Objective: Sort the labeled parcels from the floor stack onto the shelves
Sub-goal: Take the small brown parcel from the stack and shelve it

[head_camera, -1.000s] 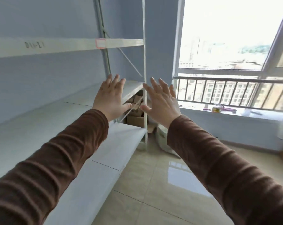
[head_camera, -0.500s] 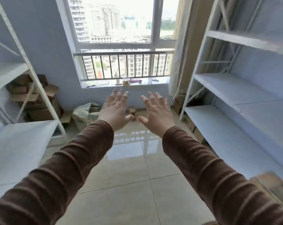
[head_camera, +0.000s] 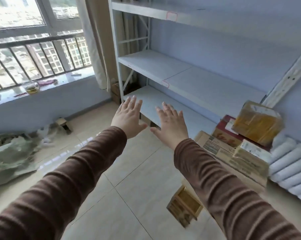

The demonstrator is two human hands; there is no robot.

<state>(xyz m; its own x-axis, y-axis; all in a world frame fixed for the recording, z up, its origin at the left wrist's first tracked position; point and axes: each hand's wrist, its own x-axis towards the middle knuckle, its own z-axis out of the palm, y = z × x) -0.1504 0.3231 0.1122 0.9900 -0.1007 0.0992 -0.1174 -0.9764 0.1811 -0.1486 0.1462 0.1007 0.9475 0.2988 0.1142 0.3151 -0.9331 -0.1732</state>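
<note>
Reaching forward, left hand [head_camera: 128, 118] and right hand [head_camera: 170, 122] spread, parcels [head_camera: 239, 146] stacked right

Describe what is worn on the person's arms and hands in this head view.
Both arms are covered by long sleeves in dark brown, a ribbed or corduroy-like fabric with fine ridges across the arm. The left sleeve and right sleeve each end at the wrist in a plain cuff. The left hand and right hand are bare: no gloves, and no rings, watch or bracelets can be seen.
</note>
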